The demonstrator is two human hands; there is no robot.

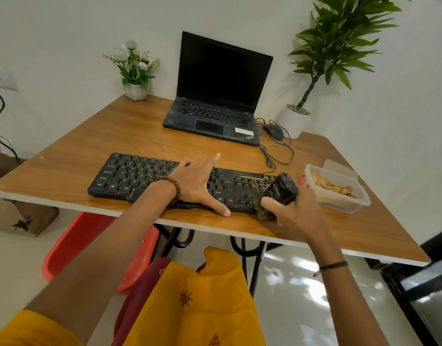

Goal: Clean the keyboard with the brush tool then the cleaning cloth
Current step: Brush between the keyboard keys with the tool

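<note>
A black keyboard [130, 174] lies along the front of the wooden table [97, 136]. My left hand [198, 182] rests flat on its middle, fingers spread, thumb at the near edge. My right hand [293, 212] grips a dark bunched cleaning cloth [281, 192] and presses it against the keyboard's right end, over the number pad. No brush tool shows in this view.
An open black laptop [215, 96] stands behind the keyboard, with a wired mouse [273, 131] to its right. A clear plastic box [339, 193] holding chips sits right of the keyboard. A flower pot [136, 91] and a potted plant [294, 121] stand at the back.
</note>
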